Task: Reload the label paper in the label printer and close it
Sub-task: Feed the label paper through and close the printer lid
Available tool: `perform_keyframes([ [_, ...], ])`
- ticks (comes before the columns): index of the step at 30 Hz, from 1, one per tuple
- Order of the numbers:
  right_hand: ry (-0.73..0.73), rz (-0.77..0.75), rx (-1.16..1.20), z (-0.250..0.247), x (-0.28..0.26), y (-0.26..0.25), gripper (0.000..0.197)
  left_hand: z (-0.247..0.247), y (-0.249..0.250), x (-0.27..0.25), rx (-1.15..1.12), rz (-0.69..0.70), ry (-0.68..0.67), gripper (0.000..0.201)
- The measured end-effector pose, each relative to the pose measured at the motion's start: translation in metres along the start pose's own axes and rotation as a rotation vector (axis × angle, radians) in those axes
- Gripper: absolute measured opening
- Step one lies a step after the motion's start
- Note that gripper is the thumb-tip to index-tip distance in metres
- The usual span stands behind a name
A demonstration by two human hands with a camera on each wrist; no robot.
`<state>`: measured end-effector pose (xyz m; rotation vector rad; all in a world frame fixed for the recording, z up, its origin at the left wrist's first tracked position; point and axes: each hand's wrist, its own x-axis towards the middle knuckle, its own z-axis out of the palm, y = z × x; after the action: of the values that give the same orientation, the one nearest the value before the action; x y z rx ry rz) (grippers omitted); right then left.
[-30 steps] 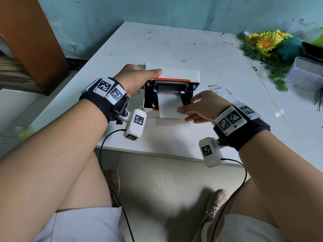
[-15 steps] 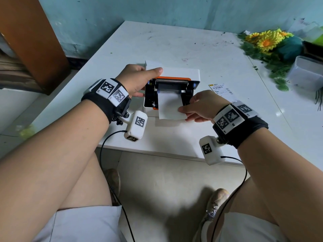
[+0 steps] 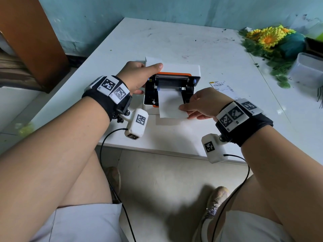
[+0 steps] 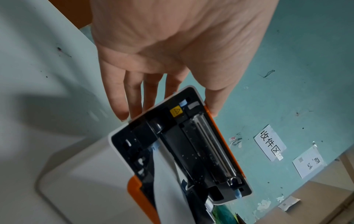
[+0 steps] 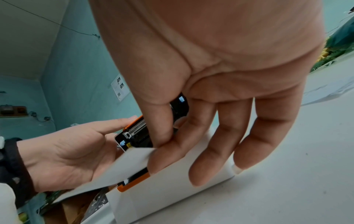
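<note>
White and scuffed with dark marks, the counter (image 3: 174, 44) stood against a teal wall. One label printer (image 3: 172, 88) sat near its front edge, lid raised. One strip of label paper (image 3: 170, 105) hung from its open front. The left hand (image 3: 138, 75) gripped the lid's left end; the right hand (image 3: 204, 103) pinched the paper's corner. One printed label (image 3: 221, 86) lay beside the printer, artificial sunflowers (image 3: 269, 37) farther right.

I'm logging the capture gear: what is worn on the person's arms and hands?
Both hands, left hand and right hand, are bare. Each wrist has a black wristband bearing white square-code tags, plus a white tagged camera block with a thin black cable.
</note>
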<state>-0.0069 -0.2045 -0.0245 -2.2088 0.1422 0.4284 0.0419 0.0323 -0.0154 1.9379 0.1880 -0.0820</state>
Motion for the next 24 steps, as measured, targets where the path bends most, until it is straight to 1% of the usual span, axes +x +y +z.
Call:
perform_keyframes([
  [4,-0.004,-0.007,-0.005,-0.0005,-0.0004,0.0002,0.036,0.0001,-0.0007,0.0006,0.004,0.0,-0.007,0.052],
  [10,-0.02,-0.02,-0.007,0.0006,-0.0021,0.0006,0.04,0.0008,0.0002,0.0,0.0,0.009,0.002,0.059],
  [12,-0.024,-0.025,-0.008,0.0009,-0.0029,0.0005,0.04,0.0002,-0.0009,0.0005,0.001,0.007,0.002,0.066],
  [15,-0.028,-0.03,-0.011,0.0013,-0.0034,0.0001,0.039,0.0001,-0.0014,0.0007,0.012,0.011,-0.005,0.068],
  [17,-0.028,-0.03,-0.014,0.0012,-0.0037,-0.0003,0.04,0.0002,-0.0008,0.0007,0.019,0.013,-0.006,0.074],
  [21,-0.034,-0.038,-0.035,0.0019,-0.0056,-0.0012,0.04,-0.0004,-0.0009,0.0024,0.02,0.012,-0.014,0.07],
  [24,-0.046,-0.042,-0.046,0.0032,-0.0064,-0.0015,0.04,-0.001,-0.0019,0.004,0.013,0.002,-0.019,0.074],
])
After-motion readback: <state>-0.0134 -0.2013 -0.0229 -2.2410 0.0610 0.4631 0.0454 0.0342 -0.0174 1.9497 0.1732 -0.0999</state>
